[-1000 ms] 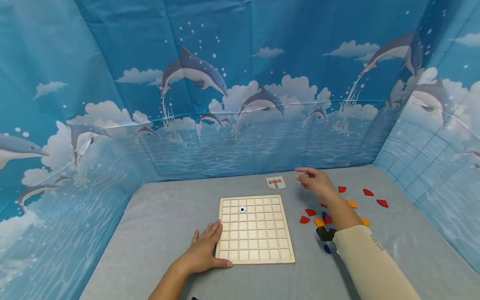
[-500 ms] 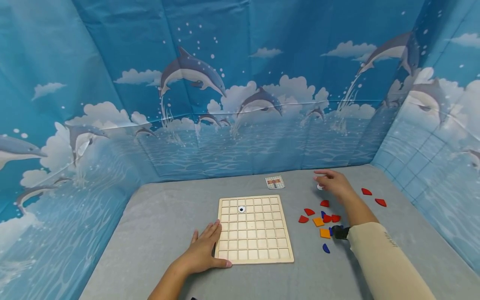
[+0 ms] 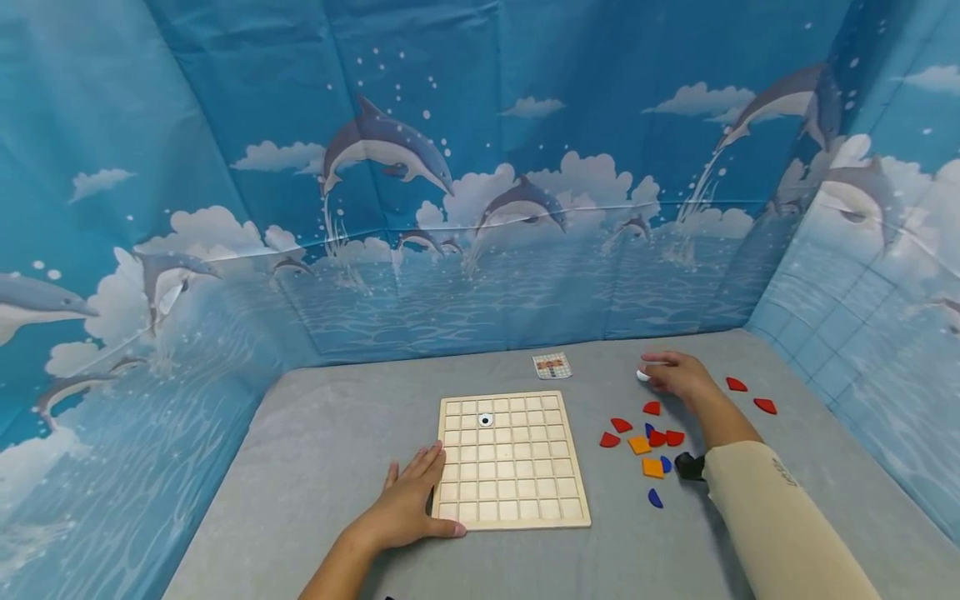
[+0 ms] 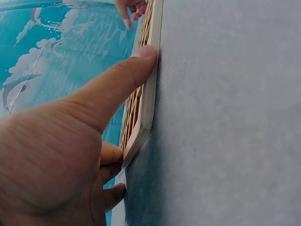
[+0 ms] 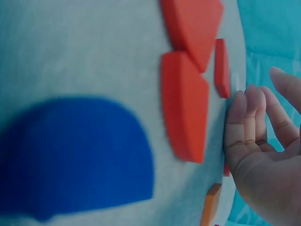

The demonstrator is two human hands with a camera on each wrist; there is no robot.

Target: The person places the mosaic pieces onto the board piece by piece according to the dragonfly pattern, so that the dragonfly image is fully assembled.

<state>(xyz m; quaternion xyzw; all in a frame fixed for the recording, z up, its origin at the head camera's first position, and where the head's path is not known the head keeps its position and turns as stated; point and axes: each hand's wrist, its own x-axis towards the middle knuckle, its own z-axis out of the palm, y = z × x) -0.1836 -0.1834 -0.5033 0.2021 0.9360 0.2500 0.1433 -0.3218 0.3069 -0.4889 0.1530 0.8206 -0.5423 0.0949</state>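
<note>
Left hand [image 3: 401, 510] spread against the wooden board [image 3: 506, 469], right hand [image 3: 678, 379] at a white piece.
Compared with a second ago, the right hand is farther from the picture card [image 3: 552, 365], its fingers extended; whether they touch the white piece [image 3: 642, 376] on the tabletop [image 3: 337, 433] is hard to tell. The right wrist view reveals the thick sides of red pieces [image 5: 186, 108].

Creased blue dolphin-print sheet [image 3: 480, 292] hangs behind & both sides of gry tbl [image 3: 337, 450].
</note>
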